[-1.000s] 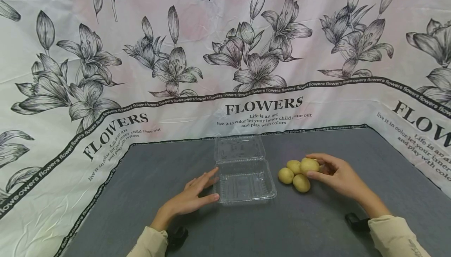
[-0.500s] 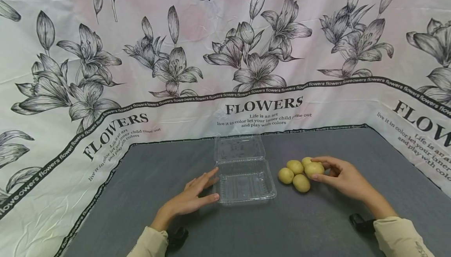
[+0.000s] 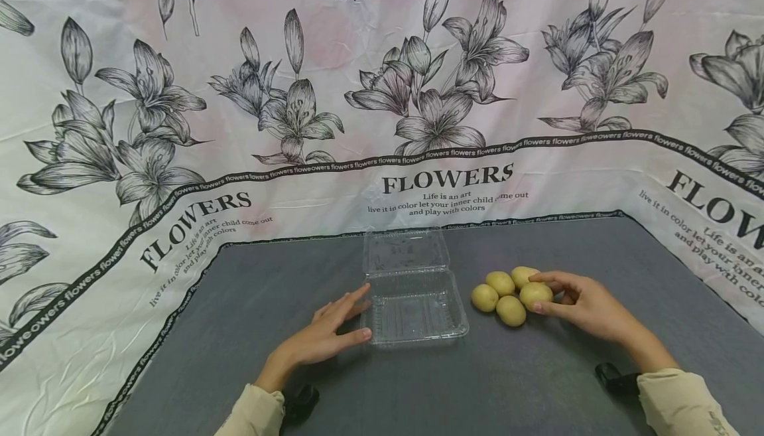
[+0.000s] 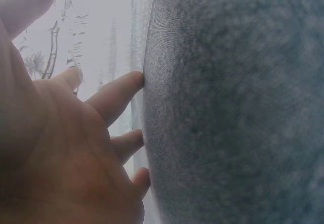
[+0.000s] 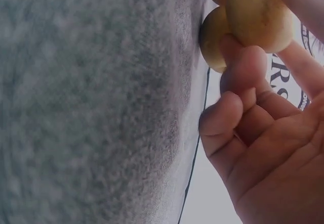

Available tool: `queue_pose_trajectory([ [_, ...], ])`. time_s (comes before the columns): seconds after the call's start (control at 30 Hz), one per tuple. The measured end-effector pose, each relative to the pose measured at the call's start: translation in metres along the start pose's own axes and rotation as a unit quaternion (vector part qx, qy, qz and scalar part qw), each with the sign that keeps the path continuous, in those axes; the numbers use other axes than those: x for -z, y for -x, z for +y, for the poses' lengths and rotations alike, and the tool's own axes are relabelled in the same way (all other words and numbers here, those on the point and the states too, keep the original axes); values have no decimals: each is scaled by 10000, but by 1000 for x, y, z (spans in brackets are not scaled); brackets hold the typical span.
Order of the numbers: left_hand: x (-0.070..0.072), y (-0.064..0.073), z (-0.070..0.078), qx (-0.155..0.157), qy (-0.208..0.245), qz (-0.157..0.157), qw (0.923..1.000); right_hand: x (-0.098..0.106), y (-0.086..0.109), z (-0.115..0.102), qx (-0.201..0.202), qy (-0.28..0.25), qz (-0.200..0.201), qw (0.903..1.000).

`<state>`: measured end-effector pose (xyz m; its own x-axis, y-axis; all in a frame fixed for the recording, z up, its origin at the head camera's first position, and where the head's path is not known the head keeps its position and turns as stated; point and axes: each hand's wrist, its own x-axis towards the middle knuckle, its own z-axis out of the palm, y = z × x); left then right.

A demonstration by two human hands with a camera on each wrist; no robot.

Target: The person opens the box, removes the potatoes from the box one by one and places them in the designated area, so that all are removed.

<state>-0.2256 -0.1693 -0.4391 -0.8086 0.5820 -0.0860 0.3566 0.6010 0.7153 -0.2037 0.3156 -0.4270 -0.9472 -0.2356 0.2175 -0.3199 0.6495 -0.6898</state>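
Observation:
My right hand [image 3: 587, 303] pinches a small yellow potato [image 3: 536, 296] between thumb and fingertips, at the right of a cluster. In the right wrist view the held potato [image 5: 259, 16] is above the curled lower fingers, in front of another potato [image 5: 214, 37]. Several more potatoes [image 3: 510, 310] lie close together on the cloth. To their left stands a clear plastic clamshell box [image 3: 416, 310], its lid [image 3: 406, 251] raised at the back. My left hand [image 3: 325, 333] is spread at the box's left side, fingertips at its rim. The left wrist view shows the palm and loosely extended fingers [image 4: 119, 95].
A grey cloth [image 3: 268, 296] covers the table. Behind and at both sides hangs a white curtain [image 3: 322, 204] printed with flowers and lettering. Dark wrist straps [image 3: 615, 379] show near the sleeves.
My right hand has moved right and slightly toward me with the potato, coming off the cluster's top. The potato behind it shows more now. My left hand and the box have not moved.

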Motion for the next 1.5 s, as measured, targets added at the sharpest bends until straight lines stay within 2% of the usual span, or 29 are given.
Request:
queue_pose_trajectory([
  [0.3,0,0,0,2,-11,-1,10000,1,1,4,7,-11,-170,9999],
  [0.93,-1,0,0,30,-1,2,10000,1,2,8,67,-82,-242,9997],
  [1.5,-1,0,0,12,-1,32,10000,5,5,8,-33,-131,-598,9981],
])
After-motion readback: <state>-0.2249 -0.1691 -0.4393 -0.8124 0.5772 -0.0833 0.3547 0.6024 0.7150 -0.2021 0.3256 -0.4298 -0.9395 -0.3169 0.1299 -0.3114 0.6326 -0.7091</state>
